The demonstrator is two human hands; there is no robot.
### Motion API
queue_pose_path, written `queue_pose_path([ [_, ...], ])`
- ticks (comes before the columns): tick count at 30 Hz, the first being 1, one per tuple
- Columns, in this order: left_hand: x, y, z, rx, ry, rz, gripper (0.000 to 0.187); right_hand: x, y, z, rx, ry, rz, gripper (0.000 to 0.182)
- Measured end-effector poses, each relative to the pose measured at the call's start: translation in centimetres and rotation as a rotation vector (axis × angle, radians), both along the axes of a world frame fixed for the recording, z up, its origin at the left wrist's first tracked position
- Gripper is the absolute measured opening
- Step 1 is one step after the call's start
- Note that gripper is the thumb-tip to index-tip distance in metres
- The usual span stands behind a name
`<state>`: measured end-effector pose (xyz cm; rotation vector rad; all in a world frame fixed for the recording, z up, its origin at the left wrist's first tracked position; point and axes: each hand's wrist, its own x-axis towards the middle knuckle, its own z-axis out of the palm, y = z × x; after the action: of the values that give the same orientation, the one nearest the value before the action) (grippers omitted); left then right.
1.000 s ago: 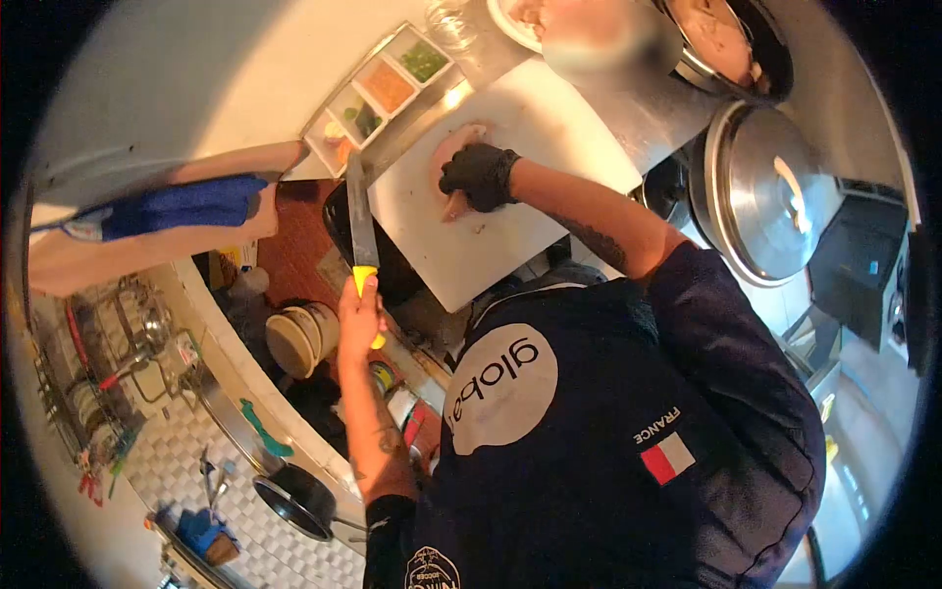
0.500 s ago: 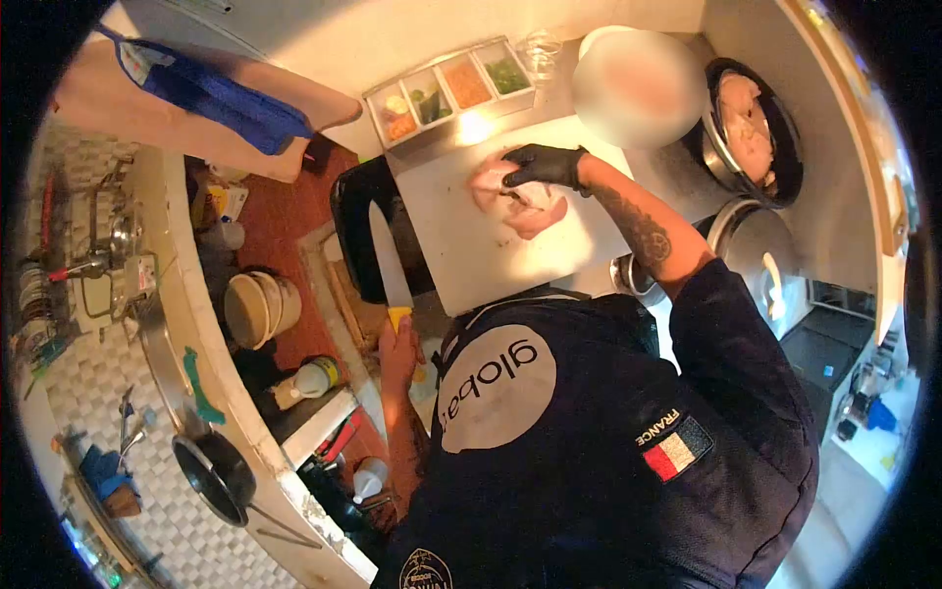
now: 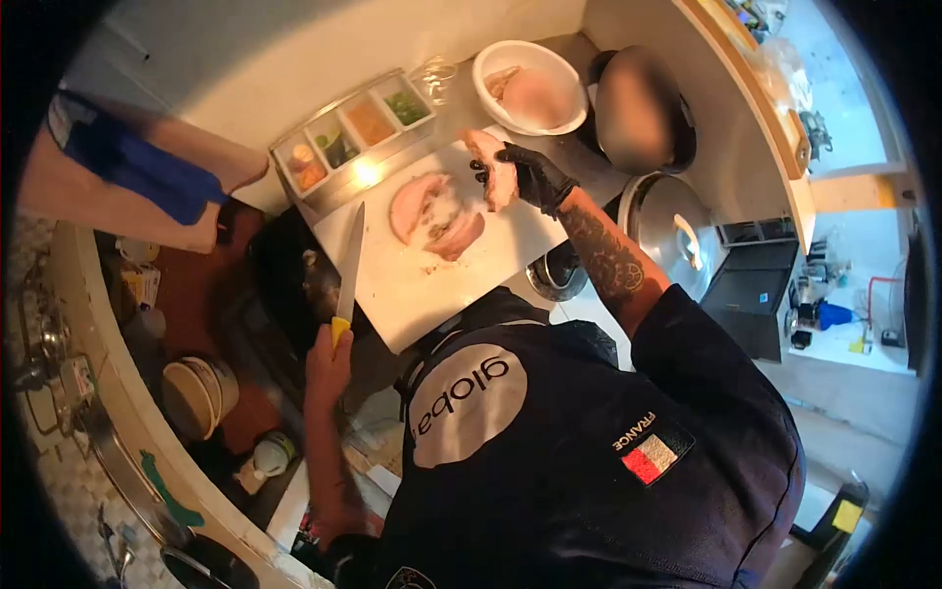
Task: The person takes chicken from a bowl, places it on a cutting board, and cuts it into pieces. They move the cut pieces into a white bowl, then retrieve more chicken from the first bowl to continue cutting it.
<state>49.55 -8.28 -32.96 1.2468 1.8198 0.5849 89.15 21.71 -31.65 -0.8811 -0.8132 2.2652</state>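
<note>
My left hand [image 3: 327, 368], bare, is closed round the yellow handle of a long knife [image 3: 351, 260], whose blade points up beside the left edge of a white cutting board [image 3: 392, 319]. In a black glove, my right hand [image 3: 530, 177] grips a pale piece of raw meat [image 3: 498, 172] over the board's right part. More raw meat [image 3: 432, 216] lies spread on the middle of the board, with small scraps by it.
Behind the board stands a tray [image 3: 339, 167] of chopped ingredients. A white bowl [image 3: 481, 74] with raw meat, a dark pan [image 3: 682, 123] and a lidded pot [image 3: 667, 211] stand to the right. A bucket [image 3: 191, 398] is at the lower left.
My right hand has moved right with a piece of meat, apart from the meat on the board. The view has shifted, and the knife now stands nearer the board's left edge.
</note>
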Motion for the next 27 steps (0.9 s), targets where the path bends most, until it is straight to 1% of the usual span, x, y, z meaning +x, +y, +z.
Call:
queue_pose_path([
  [1,-0.3,1.3,0.7,-0.011,0.023,-0.026,0.034,0.9,0.2,-0.5,-0.036,0.048,-0.017,0.059],
  [3,-0.3,3.0,1.4,-0.047,0.065,-0.058,0.03,1.6,-0.1,0.2,-0.008,0.079,-0.069,0.058],
  [4,-0.2,2.6,1.4,-0.118,-0.06,-0.026,0.028,1.5,-0.5,0.5,-0.002,0.102,-0.085,0.058],
  [6,-0.4,6.2,1.0,-0.195,-0.292,-0.002,0.023,2.0,0.8,-0.5,0.083,0.11,-0.15,0.056],
  [7,1.0,6.7,0.0,-0.162,-0.315,0.078,0.018,2.4,2.1,-0.5,-0.018,0.098,-0.281,0.049],
  [10,8.4,6.8,0.7,-0.012,-0.397,0.38,0.02,7.6,8.9,-2.3,-0.059,0.016,-0.223,0.038],
  [11,9.7,6.8,0.2,-0.022,-0.462,0.417,0.02,7.3,10.6,-1.1,-0.047,-0.219,-0.429,0.034],
  [12,10.8,6.4,-1.1,-0.033,-0.528,0.455,0.02,7.8,13.2,-2.4,0.078,-0.298,-0.557,0.044],
  [13,11.9,5.9,-1.7,-0.046,-0.597,0.495,0.02,8.5,15.7,-3.1,0.118,-0.385,-0.623,0.044],
  [16,14.9,5.5,-1.3,-0.042,-0.564,0.567,0.019,8.6,21.7,-4.3,0.244,-0.589,-0.339,0.047],
  [18,16.0,4.9,-1.4,-0.011,-0.55,0.592,0.02,8.0,23.3,-4.3,0.384,-0.737,-0.092,0.049],
  [19,16.4,4.4,-1.5,-0.002,-0.541,0.601,0.02,7.7,23.5,-4.6,0.491,-0.813,-0.007,0.05],
  [20,16.8,3.9,-1.6,-0.012,-0.542,0.647,0.02,7.1,22.5,-4.5,0.635,-0.883,-0.021,0.052],
  [21,17.2,3.7,-1.7,-0.017,-0.544,0.688,0.02,5.8,20.9,-4.6,0.869,-1.023,-0.227,0.063],
  [22,17.4,3.7,-1.7,-0.015,-0.548,0.729,0.02,4.7,17.5,-1.9,0.998,-0.831,-0.257,0.062],
  [23,17.6,3.6,-1.6,-0.016,-0.524,0.717,0.021,3.6,15.4,-2.4,1.026,-0.727,-0.238,0.056],
  [24,17.7,3.6,-1.5,-0.011,-0.502,0.724,0.022,2.7,12.6,-3.1,1.154,-0.733,-0.082,0.051],
  [25,17.8,3.5,-1.5,-0.007,-0.482,0.729,0.022,1.9,9.1,-3.3,1.2,-0.574,0.034,0.048],
  [26,17.9,3.6,-1.5,-0.003,-0.462,0.733,0.023,0.9,6.2,-4.6,1.157,-0.55,0.282,0.047],
  [27,17.8,3.6,-1.4,-0.013,-0.434,0.718,0.024,0.1,3.4,-5.1,1.348,-0.589,0.475,0.047],
])
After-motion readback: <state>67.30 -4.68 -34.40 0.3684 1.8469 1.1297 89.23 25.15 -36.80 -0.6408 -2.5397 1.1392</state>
